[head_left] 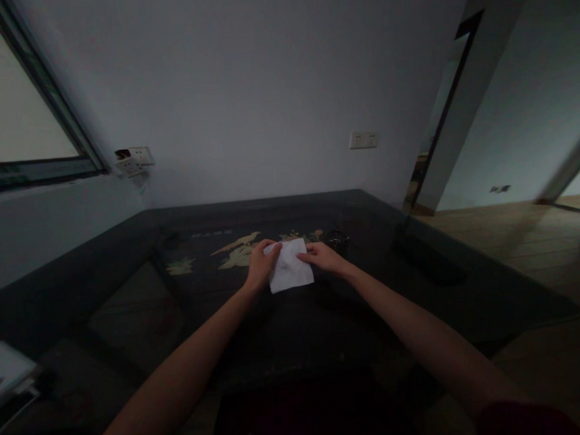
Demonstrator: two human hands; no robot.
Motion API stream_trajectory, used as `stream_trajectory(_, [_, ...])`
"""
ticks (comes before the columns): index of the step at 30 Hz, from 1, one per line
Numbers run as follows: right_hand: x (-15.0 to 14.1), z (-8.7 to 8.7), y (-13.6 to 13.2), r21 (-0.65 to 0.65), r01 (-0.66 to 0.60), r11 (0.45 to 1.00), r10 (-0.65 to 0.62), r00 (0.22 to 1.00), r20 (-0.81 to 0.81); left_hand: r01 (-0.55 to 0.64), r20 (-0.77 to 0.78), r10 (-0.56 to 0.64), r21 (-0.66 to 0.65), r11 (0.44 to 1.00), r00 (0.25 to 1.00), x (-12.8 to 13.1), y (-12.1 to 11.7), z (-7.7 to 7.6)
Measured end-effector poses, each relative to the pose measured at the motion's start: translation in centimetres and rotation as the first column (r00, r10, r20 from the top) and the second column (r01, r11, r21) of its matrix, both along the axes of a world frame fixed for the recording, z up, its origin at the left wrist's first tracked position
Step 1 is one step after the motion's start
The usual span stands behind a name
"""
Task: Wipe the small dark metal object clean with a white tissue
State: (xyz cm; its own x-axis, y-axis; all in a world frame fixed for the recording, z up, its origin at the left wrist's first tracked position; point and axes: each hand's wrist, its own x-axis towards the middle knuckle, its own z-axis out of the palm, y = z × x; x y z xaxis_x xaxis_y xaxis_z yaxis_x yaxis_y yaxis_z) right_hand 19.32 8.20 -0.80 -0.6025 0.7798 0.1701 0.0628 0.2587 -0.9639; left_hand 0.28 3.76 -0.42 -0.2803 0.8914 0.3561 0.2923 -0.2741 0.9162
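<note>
A small white sheet of paper lies out in front of me over a dark glass table. My left hand grips the paper's left edge, fingers curled over its top corner. My right hand pinches the right edge near the top. Both arms reach straight out from the bottom of the view. The paper looks slightly creased, with a faint mark in its middle.
The table top carries a pale bird-and-plant picture behind the hands. A small dark object stands just right of my right hand. A white thing sits at the left edge. Wall sockets, a window and a doorway lie beyond.
</note>
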Motion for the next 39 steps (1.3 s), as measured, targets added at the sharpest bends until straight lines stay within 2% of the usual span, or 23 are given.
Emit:
stream_trajectory(3, [0.0,0.1,0.3,0.003,0.019,1.000,-0.019,0.999,-0.045,-0.045,-0.074,0.044,-0.015,0.999,0.996,-0.2,0.1,0.1])
stream_trajectory(5, [0.2,0.1,0.6,-0.001,0.046,0.999,-0.046,0.997,-0.058,-0.053,-0.070,0.051,-0.022,0.998,0.996,-0.4,0.2,0.1])
stream_trajectory(7, [0.4,0.1,0.8,-0.006,0.064,0.998,-0.065,0.996,-0.066,-0.020,-0.002,0.020,-0.019,1.000,1.000,-0.6,0.4,-0.1])
stream_trajectory(9, [0.6,0.1,0.9,-0.014,0.086,0.996,-0.087,0.993,-0.081,0.034,0.128,-0.032,-0.012,0.999,0.991,-0.8,0.7,-0.4])
stream_trajectory(12, [0.8,0.1,0.9,-0.030,0.127,0.992,-0.129,0.987,-0.100,0.119,0.310,-0.101,-0.037,0.992,0.945,-0.7,1.0,-0.9])
stream_trajectory(14, [0.8,0.0,1.0,-0.034,0.144,0.989,-0.147,0.982,-0.116,0.192,0.330,-0.152,-0.093,0.977,0.932,-0.4,0.9,-1.0])
stream_trajectory(16, [0.7,-0.2,1.1,-0.033,0.161,0.986,-0.164,0.978,-0.128,0.267,0.290,-0.223,-0.122,0.956,0.931,0.1,0.6,-1.1])
stream_trajectory(19, [0.6,-0.5,1.3,-0.014,0.223,0.975,-0.223,0.966,-0.132,0.311,0.225,-0.294,-0.041,0.950,0.929,0.5,0.2,-1.0])
stream_trajectory(21, [0.6,-0.6,1.4,0.005,0.266,0.964,-0.263,0.955,-0.136,0.260,0.151,-0.261,0.025,0.965,0.954,0.6,0.1,-0.9])
stream_trajectory(25, [0.8,-0.3,1.2,0.022,0.332,0.943,-0.322,0.928,-0.187,0.106,-0.114,-0.094,0.106,0.989,0.989,0.4,0.1,-0.7])
stream_trajectory(27, [0.8,0.1,0.9,0.035,0.304,0.952,-0.288,0.929,-0.233,0.071,-0.172,-0.050,0.116,0.991,0.984,0.3,0.0,-0.6])
stream_trajectory(30, [0.7,0.5,0.4,0.054,0.146,0.988,-0.128,0.960,-0.249,0.024,-0.184,-0.005,0.106,0.994,0.983,0.1,-0.1,-0.5])
stream_trajectory(32, [0.7,0.7,0.3,0.053,0.072,0.996,-0.059,0.976,-0.208,0.040,-0.171,-0.021,0.107,0.993,0.985,-0.1,0.0,-0.5])
stream_trajectory(36, [1.4,1.0,0.5,0.066,0.044,0.997,-0.036,0.992,-0.120,0.222,-0.091,-0.214,0.095,0.970,0.973,-0.5,0.4,-0.7])
stream_trajectory(39, [2.3,1.5,0.9,0.083,0.027,0.996,-0.020,0.996,-0.088,0.354,0.015,-0.354,0.032,0.935,0.935,-0.6,0.7,-0.8])
